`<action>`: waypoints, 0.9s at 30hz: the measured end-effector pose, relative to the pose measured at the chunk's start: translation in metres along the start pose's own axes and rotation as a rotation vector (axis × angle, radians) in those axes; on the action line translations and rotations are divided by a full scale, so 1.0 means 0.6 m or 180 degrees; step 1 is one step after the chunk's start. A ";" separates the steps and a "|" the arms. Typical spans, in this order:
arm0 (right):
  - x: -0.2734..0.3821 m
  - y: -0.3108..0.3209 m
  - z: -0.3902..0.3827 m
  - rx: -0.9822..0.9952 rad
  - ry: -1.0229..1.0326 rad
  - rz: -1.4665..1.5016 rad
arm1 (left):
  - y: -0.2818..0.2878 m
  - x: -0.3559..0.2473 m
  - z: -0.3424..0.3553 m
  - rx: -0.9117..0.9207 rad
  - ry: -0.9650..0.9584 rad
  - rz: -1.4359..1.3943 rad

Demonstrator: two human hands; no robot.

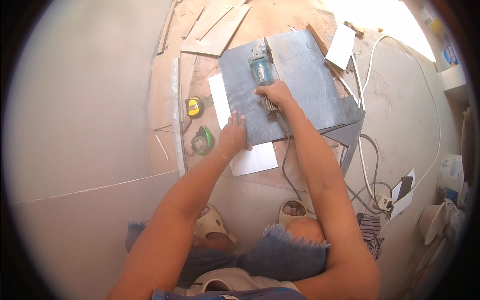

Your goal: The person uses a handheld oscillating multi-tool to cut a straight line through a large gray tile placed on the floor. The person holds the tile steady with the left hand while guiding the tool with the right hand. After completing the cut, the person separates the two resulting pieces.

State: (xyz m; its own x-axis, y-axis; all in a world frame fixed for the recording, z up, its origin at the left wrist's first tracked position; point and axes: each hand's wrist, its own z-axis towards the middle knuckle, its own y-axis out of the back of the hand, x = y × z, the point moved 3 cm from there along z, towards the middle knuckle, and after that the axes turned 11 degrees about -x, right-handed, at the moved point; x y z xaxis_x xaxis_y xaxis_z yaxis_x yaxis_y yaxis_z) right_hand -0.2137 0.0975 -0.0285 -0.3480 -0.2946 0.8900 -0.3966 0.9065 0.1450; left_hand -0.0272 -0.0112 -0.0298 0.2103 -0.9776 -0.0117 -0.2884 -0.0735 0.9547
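Note:
My right hand [276, 95] is closed round the body of a blue-green angle grinder [261, 69], its cutting disc [267, 46] pointing away from me on a dark grey tile [305, 95]. A pale dusty streak runs over the tile near the disc. Whether the disc is spinning, I cannot tell. My left hand [234, 132] lies flat with fingers out on the tile's near left edge. Under that edge a white tile piece [255, 159] sticks out. Left of this hand are a yellow-and-black tape measure [194, 107] and a green-and-black one [202, 141].
Left of the tape measures lies a long metal bar [176, 115]. Tile offcuts [215, 27] are heaped at the far side. The grinder's cord [286, 165] trails toward me, and a white cable [439, 120] loops at right to a socket block [384, 202]. Buckets [431, 222] stand at far right.

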 end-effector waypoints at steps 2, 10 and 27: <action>-0.001 0.000 -0.002 -0.0016 -0.0009 0.0011 | 0.006 -0.005 0.000 0.0034 -0.0007 0.0026; -0.006 0.005 -0.011 0.0123 -0.0081 0.0224 | 0.011 -0.011 -0.001 -0.0114 0.0024 -0.0017; -0.029 0.011 -0.017 0.0044 -0.0128 0.0007 | 0.007 -0.007 0.001 -0.0005 -0.0006 0.0017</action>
State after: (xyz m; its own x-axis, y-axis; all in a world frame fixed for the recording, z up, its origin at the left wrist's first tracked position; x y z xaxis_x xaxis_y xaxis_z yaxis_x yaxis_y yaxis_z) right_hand -0.2012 0.1117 -0.0388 -0.3827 -0.3048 0.8721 -0.4075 0.9029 0.1367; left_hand -0.0301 -0.0074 -0.0257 0.2069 -0.9783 -0.0072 -0.2879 -0.0679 0.9552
